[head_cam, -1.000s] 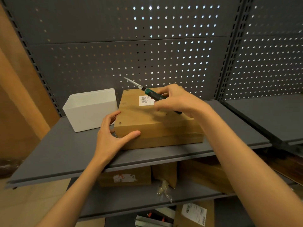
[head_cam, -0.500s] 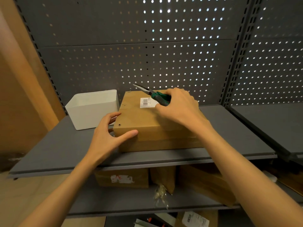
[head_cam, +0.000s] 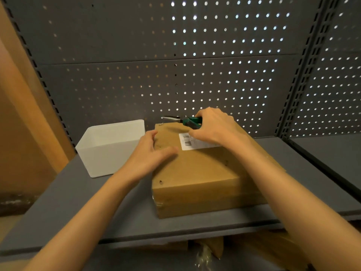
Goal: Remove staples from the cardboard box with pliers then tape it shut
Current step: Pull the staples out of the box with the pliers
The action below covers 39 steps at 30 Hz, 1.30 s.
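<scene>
A brown cardboard box with a white barcode label lies flat on the grey shelf. My right hand grips green-handled long-nose pliers over the box's far end. The metal jaws point left, their tips just above a staple that sticks up at the far left corner. My left hand rests on the box's left edge, fingers spread over the top. Small holes dot the top along that edge.
A white open plastic bin stands left of the box. A perforated grey back panel rises behind. Under the shelf, more cardboard boxes and crumpled clear plastic sit on a lower level. Another shelf lies to the right.
The view has closed in on the box. My left hand slid from the near left corner further along the left edge. The pliers lowered toward the staple at the far left corner.
</scene>
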{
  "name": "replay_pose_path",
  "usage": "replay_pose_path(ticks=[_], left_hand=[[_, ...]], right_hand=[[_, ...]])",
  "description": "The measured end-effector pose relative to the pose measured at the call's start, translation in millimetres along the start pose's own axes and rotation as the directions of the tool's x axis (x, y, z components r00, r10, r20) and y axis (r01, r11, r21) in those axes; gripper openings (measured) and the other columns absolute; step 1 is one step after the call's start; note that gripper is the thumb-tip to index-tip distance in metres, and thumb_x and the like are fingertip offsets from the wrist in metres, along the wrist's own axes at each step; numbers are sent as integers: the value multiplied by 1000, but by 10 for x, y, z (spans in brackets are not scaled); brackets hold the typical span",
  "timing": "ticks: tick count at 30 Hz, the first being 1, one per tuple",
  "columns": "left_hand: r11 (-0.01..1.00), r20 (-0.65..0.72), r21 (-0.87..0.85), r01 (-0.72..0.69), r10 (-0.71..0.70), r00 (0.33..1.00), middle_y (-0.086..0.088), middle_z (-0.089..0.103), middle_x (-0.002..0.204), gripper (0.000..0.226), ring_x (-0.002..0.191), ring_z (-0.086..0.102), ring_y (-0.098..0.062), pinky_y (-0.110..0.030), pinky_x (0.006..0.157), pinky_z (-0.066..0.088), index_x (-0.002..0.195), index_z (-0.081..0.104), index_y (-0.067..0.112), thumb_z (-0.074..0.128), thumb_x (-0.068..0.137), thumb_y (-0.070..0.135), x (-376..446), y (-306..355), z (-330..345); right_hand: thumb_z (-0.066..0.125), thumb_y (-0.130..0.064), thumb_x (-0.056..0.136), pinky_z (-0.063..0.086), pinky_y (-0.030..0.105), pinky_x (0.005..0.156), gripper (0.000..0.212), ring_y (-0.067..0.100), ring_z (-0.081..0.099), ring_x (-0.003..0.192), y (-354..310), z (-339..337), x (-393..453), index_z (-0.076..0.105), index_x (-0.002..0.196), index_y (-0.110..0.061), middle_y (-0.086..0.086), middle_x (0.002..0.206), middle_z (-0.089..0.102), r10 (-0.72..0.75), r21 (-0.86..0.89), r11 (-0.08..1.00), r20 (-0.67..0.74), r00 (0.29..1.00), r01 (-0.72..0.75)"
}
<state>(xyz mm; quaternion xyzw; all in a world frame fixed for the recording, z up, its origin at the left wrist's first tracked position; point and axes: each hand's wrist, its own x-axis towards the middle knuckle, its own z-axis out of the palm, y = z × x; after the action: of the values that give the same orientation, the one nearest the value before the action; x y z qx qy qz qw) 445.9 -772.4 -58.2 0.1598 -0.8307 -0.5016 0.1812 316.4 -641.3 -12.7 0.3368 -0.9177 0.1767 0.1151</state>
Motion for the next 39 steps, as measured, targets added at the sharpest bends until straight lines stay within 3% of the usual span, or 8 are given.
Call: replay_pose_path(ticks=[5, 8, 21, 25, 28, 33, 36, 39], left_hand=[[966, 26, -243, 92, -88, 996, 20, 45, 96, 74, 80, 50, 2, -9, 52, 42, 137, 29, 23, 73, 78, 24, 251, -18, 92], [908, 42, -393, 147, -142, 989, 13, 53, 101, 76, 86, 55, -5, -19, 59, 47, 138, 30, 22, 73, 76, 12, 270, -106, 90], [796, 25, -582, 167, -188, 982, 18, 50, 89, 80, 67, 55, 6, -4, 42, 42, 139, 32, 16, 73, 73, 0, 321, -161, 260], [737, 58, -631, 242, -266, 962, 0, 49, 133, 83, 99, 56, -11, -23, 72, 50, 144, 26, 18, 72, 76, 9, 428, -228, 241], [686, 90, -665, 295, -319, 944, -9, 47, 137, 82, 116, 53, -26, -43, 98, 44, 145, 26, 20, 71, 76, 15, 505, -279, 238], [619, 120, -720, 315, -335, 934, -4, 70, 82, 11, 85, 63, -21, -35, 78, 50, 89, 64, 15, 58, 84, 24, 639, -295, 242], [613, 116, -724, 317, -344, 932, -3, 69, 79, 15, 81, 61, -20, -35, 79, 48, 83, 65, 16, 57, 84, 28, 688, -303, 266], [646, 95, -705, 292, -322, 942, -11, 67, 101, 33, 97, 62, -27, -43, 88, 48, 104, 63, 11, 57, 84, 36, 702, -330, 304]], right_hand=[[62, -41, 74, 46, 32, 66, 40, 20, 58, 82, 103, 75, 249, 62, 106, -18, -2, 90, 64, 28, -43, 999, 84, 996, -25], [62, -40, 74, 46, 32, 69, 43, 18, 58, 87, 168, 111, 331, 61, 112, -21, -3, 96, 65, 10, -26, 1000, 141, 990, -7], [63, -43, 69, 44, 30, 67, 50, 16, 57, 90, 234, 111, 535, 59, 116, -25, -4, 101, 65, -22, -47, 998, 257, 966, 36], [63, -42, 72, 39, 28, 64, 48, 15, 57, 91, 230, 158, 519, 59, 117, -25, -6, 101, 65, -57, -37, 997, 234, 971, 67], [62, -43, 72, 43, 30, 65, 43, 16, 59, 92, 260, 169, 497, 62, 111, -25, -5, 100, 65, -74, -20, 997, 214, 974, 80], [59, -47, 73, 41, 33, 68, 44, 20, 58, 95, 275, 176, 484, 62, 110, -24, -4, 101, 64, -107, -57, 991, 182, 978, 119], [57, -48, 75, 38, 33, 68, 43, 22, 58, 92, 250, 185, 475, 63, 108, -23, -2, 100, 65, -126, -74, 987, 166, 978, 140], [57, -47, 76, 38, 31, 65, 38, 21, 58, 86, 213, 193, 464, 65, 105, -23, -2, 95, 65, -139, -59, 987, 177, 974, 151]])
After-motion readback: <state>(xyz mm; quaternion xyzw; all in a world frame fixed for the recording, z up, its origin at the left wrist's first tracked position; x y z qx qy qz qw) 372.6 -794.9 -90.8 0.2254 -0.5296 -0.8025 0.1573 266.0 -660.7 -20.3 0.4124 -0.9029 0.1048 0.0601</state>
